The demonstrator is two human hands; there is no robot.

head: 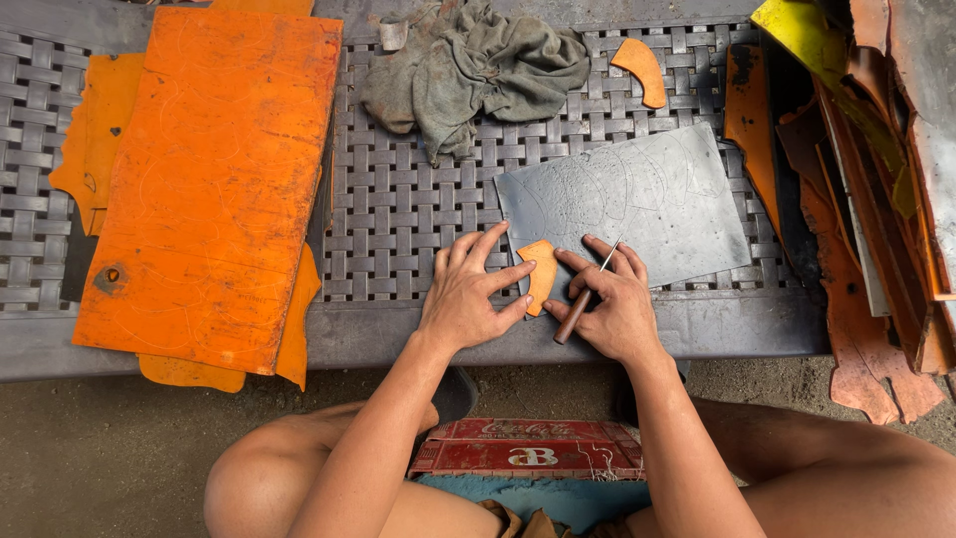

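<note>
- Currently left hand [468,294] lies flat, fingers spread, fingertips pressing a small orange template piece [541,274] down at the near-left corner of a grey sheet [637,204].
- Right hand [612,304] is curled around a scriber [586,297] with a brown handle and thin metal tip; forefinger and thumb also touch the template's right edge. Tip points away from the person, onto the grey sheet.
- Template: curved, roughly bean-shaped, standing lengthwise toward the near edge of the bench [398,209], partly on the sheet, partly over the bench's solid near rim.
- Grey sheet is rectangular, slightly rotated, right of the bench's centre; faint scribed curved outlines show on its surface.
- Bench top is a dark woven lattice with a solid rim along the near edge.
- Large orange sheet [214,179] covers the left part, overhanging the near edge; more orange pieces lie under it.
- Crumpled grey rag [473,65] lies at the far edge, centre.
- Second small orange cut piece [642,68] sits just right of the rag.
- Stack of orange, yellow and grey offcuts [866,179] is piled at the right end.
- Red crate [528,448] sits under the person, below the near edge.
</note>
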